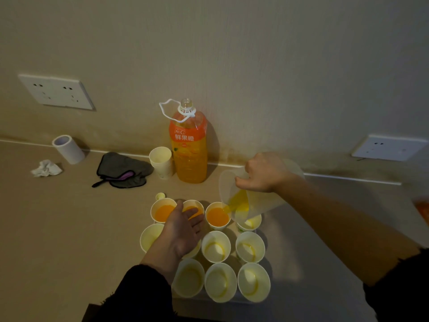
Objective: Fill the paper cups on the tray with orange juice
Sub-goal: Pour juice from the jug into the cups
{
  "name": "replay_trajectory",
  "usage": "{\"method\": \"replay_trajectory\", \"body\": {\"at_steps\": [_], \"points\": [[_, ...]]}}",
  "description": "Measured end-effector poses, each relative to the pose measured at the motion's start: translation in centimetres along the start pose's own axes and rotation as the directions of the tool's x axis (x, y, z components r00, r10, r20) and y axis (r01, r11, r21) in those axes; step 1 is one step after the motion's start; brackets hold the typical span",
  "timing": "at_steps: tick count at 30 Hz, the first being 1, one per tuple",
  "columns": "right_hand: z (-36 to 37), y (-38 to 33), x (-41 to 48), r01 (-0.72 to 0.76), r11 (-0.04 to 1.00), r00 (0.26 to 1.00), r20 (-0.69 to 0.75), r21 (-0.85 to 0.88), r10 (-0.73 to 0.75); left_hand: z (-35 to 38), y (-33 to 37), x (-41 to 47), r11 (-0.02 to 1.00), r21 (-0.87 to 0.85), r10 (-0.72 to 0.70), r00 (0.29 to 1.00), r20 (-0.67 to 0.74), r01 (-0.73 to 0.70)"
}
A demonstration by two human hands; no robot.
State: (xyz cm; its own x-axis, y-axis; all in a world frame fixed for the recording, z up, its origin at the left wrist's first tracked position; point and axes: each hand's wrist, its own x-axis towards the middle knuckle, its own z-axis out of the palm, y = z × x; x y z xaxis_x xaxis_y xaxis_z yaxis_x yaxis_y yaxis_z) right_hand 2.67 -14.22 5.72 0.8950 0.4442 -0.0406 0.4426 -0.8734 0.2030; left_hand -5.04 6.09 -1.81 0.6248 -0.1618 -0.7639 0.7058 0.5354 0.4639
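Wall shuts off 12 o'clock; juice bottle and spare cup stack stand by it. Bare counter lies open at 9 and 3 o'clock of the paper cups. Right hand grips a tilted clear pitcher, juice streaming into a back-row cup at its 8 o'clock. Left hand hovers flat, fingers spread, at that cup's 9 o'clock.

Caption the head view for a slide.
Right hand tips a clear jug of orange juice into a back-row cup while the left hand lies open above neighbouring cups.
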Motion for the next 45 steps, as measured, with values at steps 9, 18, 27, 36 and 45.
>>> {"method": "replay_trajectory", "body": {"at_steps": [9, 18, 27, 36, 45], "points": [[0.3, 1.6, -1.0, -0.11, 0.971, 0.994, -0.002, 0.214, 0.113, 0.8, -0.2, 0.3, 1.0, -0.003, 0.009, 1.0, -0.003, -0.009], [0.7, 4.0, -3.3, -0.217, 0.935, 0.976, 0.033, 0.279, 0.216, 2.4, -0.9, 0.3, 0.998, 0.056, -0.002, 1.0, 0.03, 0.0], [0.9, 4.7, -5.1, -0.267, 0.948, 0.964, 0.068, 0.172, 0.259, 3.4, -1.9, 0.4, 0.996, 0.086, -0.016, 0.999, 0.047, 0.012], [1.5, 4.6, -5.3, -0.251, 0.967, 0.965, 0.09, 0.038, 0.247, 2.6, -1.5, 0.6, 0.998, 0.06, 0.002, 1.0, 0.03, -0.004], [1.2, 3.5, -5.0, -0.209, 0.978, 0.971, 0.11, -0.025, 0.21, 2.3, -1.5, 0.6, 0.998, 0.057, -0.001, 1.0, 0.024, 0.0]]}}
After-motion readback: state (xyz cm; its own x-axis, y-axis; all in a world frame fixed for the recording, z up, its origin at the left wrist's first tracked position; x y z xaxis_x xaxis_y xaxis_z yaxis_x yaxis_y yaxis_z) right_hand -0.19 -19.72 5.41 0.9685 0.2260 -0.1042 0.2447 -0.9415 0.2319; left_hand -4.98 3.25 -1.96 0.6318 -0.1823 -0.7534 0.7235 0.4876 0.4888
